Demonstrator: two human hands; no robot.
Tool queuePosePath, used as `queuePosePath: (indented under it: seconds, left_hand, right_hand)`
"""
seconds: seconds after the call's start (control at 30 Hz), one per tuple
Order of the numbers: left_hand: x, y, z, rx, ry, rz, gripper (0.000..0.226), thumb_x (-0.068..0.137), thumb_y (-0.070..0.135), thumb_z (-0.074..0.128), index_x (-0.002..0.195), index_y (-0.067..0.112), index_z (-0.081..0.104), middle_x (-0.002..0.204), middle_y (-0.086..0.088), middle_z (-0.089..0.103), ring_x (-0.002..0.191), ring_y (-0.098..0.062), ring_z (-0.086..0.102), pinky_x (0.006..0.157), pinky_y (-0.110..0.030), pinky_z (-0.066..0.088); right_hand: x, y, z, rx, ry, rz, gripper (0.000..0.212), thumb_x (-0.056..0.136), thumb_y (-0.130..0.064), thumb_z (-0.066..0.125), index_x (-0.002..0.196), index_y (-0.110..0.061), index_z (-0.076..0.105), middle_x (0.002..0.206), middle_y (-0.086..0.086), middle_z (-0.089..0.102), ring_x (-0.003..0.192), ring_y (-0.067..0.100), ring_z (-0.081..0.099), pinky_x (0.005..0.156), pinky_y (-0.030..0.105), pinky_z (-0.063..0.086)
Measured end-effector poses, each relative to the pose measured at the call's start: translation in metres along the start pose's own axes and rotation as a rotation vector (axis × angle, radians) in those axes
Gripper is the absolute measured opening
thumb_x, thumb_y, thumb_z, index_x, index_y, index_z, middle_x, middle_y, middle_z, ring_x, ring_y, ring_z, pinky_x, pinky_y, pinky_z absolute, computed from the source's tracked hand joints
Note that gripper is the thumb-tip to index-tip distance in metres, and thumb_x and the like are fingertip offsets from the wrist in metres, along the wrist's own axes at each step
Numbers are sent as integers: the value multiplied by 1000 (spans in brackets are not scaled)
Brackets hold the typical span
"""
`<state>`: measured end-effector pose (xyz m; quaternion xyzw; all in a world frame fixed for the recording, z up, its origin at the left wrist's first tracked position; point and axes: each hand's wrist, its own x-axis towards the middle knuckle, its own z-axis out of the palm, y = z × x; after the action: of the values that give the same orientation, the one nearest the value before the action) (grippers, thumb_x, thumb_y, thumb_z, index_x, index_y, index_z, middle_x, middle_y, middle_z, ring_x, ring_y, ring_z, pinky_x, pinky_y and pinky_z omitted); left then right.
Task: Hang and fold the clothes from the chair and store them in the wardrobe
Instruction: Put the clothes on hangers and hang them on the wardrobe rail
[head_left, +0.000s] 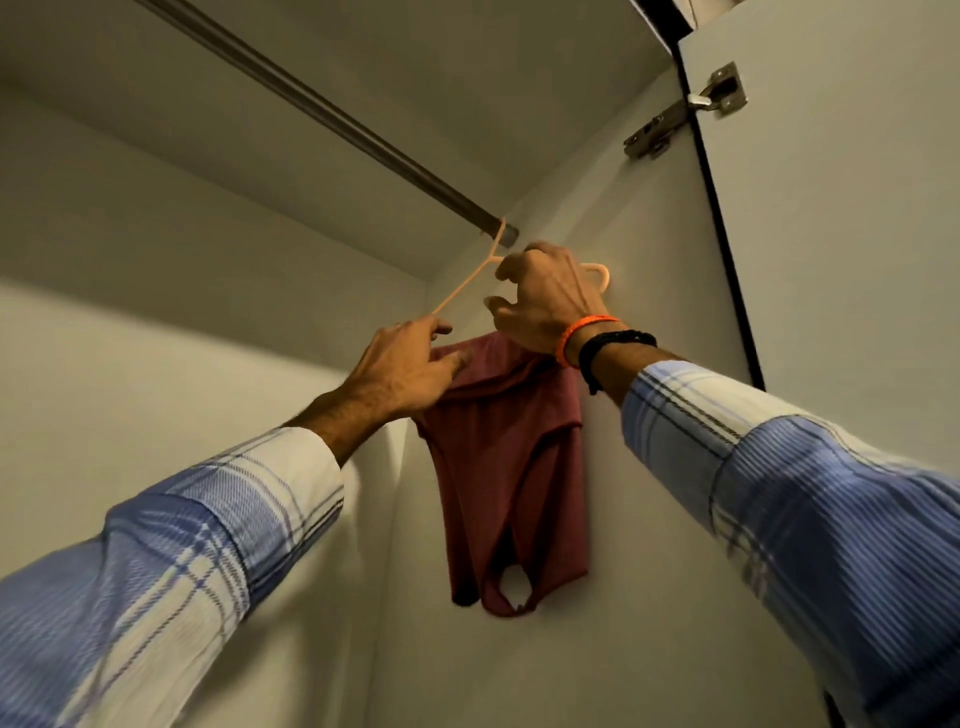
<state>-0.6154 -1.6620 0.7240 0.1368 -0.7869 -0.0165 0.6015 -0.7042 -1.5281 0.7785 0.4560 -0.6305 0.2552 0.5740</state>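
While one hanger hooks over the single wardrobe rail, two hands work at it.

The left hand pinches the hanger's left arm and the one maroon garment draped below it. The right hand curls its fingers round the hanger's right half. Two wristbands, one orange and one black, circle the right wrist. One door hinge sits at upper right.

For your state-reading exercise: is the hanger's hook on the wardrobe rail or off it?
On: the hanger has its hook looped over the rail near the rail's right end.
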Motion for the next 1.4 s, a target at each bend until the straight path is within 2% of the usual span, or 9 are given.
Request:
queuePosePath:
  seconds: [0.07, 0.13, 0.23, 0.33, 0.47, 0.73, 1.03, 1.27, 1.4]
  left_hand:
    - [-21, 7, -17, -23, -10, -7, 50, 94, 40, 60, 137, 17, 51, 137, -6, 57, 123, -24, 54, 100, -34, 43]
    - [-47, 12, -33, -75, -40, -13, 49, 93, 40, 62, 134, 16, 53, 134, -6, 59, 121, -24, 56, 99, -34, 45]
    - [-92, 18, -51, -131, -101, -14, 49, 92, 41, 63, 134, 16, 54, 133, -5, 60, 121, -23, 56, 99, -33, 46]
    - [-147, 28, -64, -171, -192, -28, 51, 92, 42, 62, 136, 17, 51, 136, -5, 57, 122, -22, 55, 98, -34, 45]
    - [-234, 52, -72, -225, -349, -13, 52, 92, 42, 62, 137, 18, 50, 138, -4, 55, 124, -22, 53, 97, -31, 43]
    - [-419, 131, -66, -343, -692, -6, 50, 91, 43, 62, 134, 20, 51, 139, -3, 53, 125, -20, 51, 97, -29, 41]
    - [-642, 303, -57, -513, -1103, -58, 48, 92, 40, 64, 133, 18, 53, 138, -3, 54, 127, -19, 50, 101, -31, 40]
    - [-795, 464, -64, -595, -1425, -33, 49, 91, 39, 65, 134, 16, 53, 140, -5, 53, 128, -21, 49, 104, -36, 43]
    - [-859, 547, -61, -645, -1569, 33, 50, 90, 38, 66, 133, 15, 54, 137, -5, 56, 126, -22, 51, 105, -37, 43]
  right_hand:
    - [-22, -13, -12, 30, 5, 9, 41, 89, -36, 63, 119, -10, 64, 121, 9, 60, 112, 26, 56, 90, 34, 42]
    - [-49, -26, -25, 73, -38, 39, 39, 87, -35, 64, 117, -11, 66, 119, 9, 60, 112, 26, 55, 92, 35, 45]
    - [-101, -46, -44, 88, -73, 73, 30, 83, -33, 64, 102, -10, 69, 107, 10, 61, 99, 28, 57, 80, 34, 48]
    - [-165, -62, -66, 102, -150, 107, 38, 83, -34, 66, 112, -10, 69, 109, 11, 63, 100, 29, 59, 85, 35, 50]
    - [-271, -82, -112, 103, -242, 190, 39, 84, -36, 66, 114, -12, 67, 109, 9, 62, 98, 26, 59, 84, 37, 51]
    - [-483, -100, -235, 45, -530, 450, 43, 89, -37, 65, 124, -13, 61, 121, 5, 59, 108, 19, 56, 89, 26, 44]
    - [-726, -83, -419, -31, -760, 847, 44, 90, -39, 63, 126, -15, 59, 123, 4, 56, 109, 19, 55, 93, 32, 48]
    - [-870, -60, -577, -77, -854, 1200, 40, 87, -32, 67, 119, -10, 62, 116, 8, 60, 106, 25, 57, 93, 40, 48]
    - [-935, -50, -653, -160, -880, 1371, 39, 86, -33, 68, 116, -8, 63, 112, 10, 60, 101, 28, 58, 90, 38, 48]
